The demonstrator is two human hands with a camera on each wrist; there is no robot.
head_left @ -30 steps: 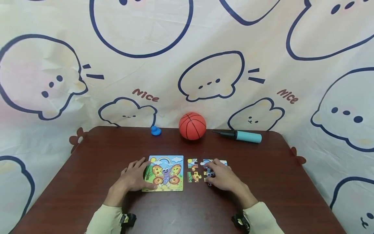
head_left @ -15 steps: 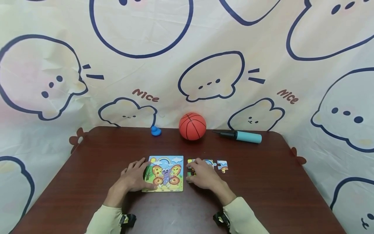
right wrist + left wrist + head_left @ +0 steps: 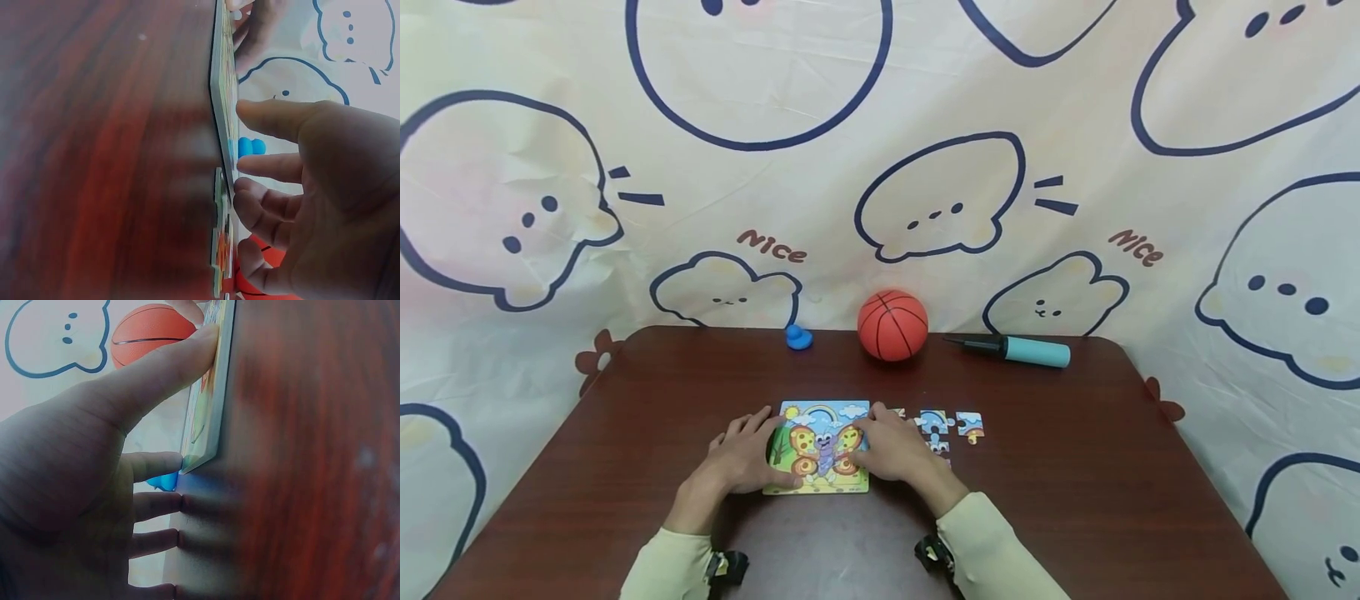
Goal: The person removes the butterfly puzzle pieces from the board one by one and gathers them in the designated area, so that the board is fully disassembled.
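In the head view, a square jigsaw puzzle board [image 3: 823,482] with a butterfly picture lies flat on the table. My left hand [image 3: 741,458] rests along its left side. In the left wrist view, that hand's thumb [image 3: 178,359] presses on the board's face, and the index fingertip touches a corner. My right hand [image 3: 891,446] reaches over the board's right edge, fingers loosely bent, with nothing held. From the right wrist, its thumb and index tips show close over the board [image 3: 225,94]. Loose puzzle pieces [image 3: 933,422] lie to the right, partly hidden by this hand.
On the brown table [image 3: 1075,467], a red toy basketball [image 3: 892,325] stands at the back edge. Left of it sits a small blue duck [image 3: 798,337], and to its right lies a blue and black hand pump [image 3: 1037,351]. A printed cloth [image 3: 820,192] hangs behind.
My right hand has travelled left from the loose pieces onto the board's right edge, uncovering the pieces at the right. The left hand has kept its place on the board.
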